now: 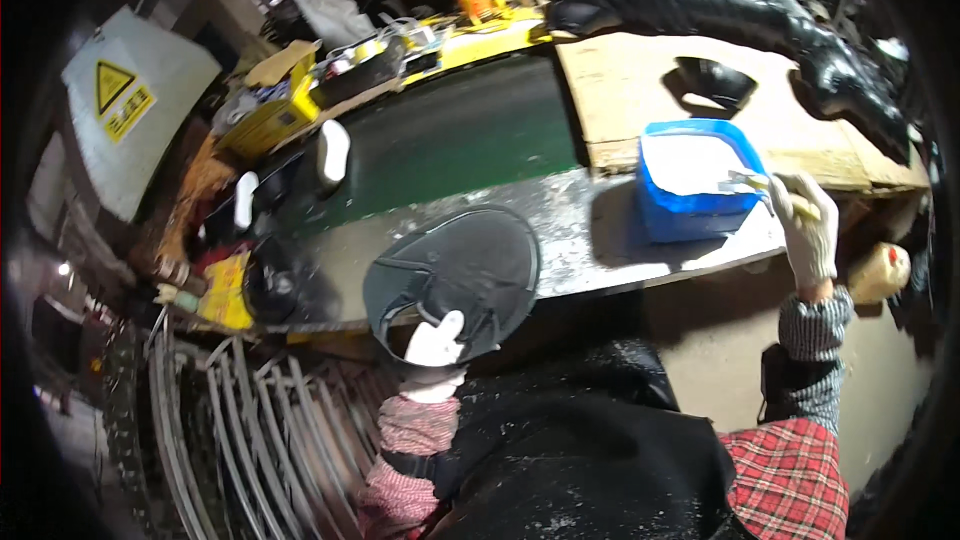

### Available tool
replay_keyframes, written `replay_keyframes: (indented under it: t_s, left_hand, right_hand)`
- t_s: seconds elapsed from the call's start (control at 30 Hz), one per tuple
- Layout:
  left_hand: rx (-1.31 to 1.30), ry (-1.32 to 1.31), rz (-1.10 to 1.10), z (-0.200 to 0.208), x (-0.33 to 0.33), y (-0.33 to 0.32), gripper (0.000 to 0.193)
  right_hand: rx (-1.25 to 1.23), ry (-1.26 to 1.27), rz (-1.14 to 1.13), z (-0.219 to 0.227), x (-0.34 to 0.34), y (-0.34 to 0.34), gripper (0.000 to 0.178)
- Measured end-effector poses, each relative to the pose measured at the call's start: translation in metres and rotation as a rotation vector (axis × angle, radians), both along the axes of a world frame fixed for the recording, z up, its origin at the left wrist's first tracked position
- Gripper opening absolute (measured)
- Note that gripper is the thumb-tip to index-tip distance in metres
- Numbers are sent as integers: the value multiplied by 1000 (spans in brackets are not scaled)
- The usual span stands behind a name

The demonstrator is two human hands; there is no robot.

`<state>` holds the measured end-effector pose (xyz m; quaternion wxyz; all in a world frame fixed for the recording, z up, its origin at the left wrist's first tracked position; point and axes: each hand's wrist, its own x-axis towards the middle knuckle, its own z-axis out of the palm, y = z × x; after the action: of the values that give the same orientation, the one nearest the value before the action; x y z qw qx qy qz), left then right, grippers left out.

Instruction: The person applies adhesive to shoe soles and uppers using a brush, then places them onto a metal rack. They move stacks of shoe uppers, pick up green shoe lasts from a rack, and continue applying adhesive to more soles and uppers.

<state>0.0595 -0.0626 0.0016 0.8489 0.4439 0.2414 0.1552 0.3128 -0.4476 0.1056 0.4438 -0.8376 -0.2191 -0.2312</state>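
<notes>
My left hand (436, 342), in a white glove, grips the near edge of a rounded black piece (485, 265) with a curved opening. The thumb lies on top, and the fingers underneath are hidden. The piece is held at the bench's front edge. My right hand (806, 225), also gloved, is closed around a brush (778, 194) at the right rim of a blue tub (690, 220). White paste (690, 162) fills much of the tub, and the brush's tip is over or in it; I cannot tell which.
A green belt (460, 135) runs behind the metal bench edge (340, 275). Shoes with white soles (333, 152) lie at the left. A wooden board (615, 90) carries a black curved piece (715, 83) and a long shiny black bundle (690, 8). Metal racks (270, 420) stand lower left.
</notes>
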Motion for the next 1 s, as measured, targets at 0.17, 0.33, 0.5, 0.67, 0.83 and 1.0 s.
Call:
replay_keyframes:
  t_s: [0.17, 0.33, 0.5, 0.67, 0.83, 1.0]
  left_hand:
    - [209, 95, 71, -27, -13, 1, 23]
    - [620, 158, 67, -55, -17, 14, 27]
    - [1116, 104, 278, -18, -30, 13, 30]
    - [645, 62, 297, -13, -15, 11, 29]
    - [1353, 59, 321, 9, -10, 4, 18]
    - [866, 37, 275, 41, -19, 18, 18]
  right_hand:
    - [150, -96, 285, -1, -59, 92, 10]
    - [72, -67, 964, -15, -79, 219, 25]
    - [439, 761, 732, -57, -55, 221, 21]
    - [486, 739, 589, -37, -65, 209, 20]
    - [239, 70, 1281, 22, -114, 294, 28]
    - [79, -180, 1413, 24, -167, 275, 30]
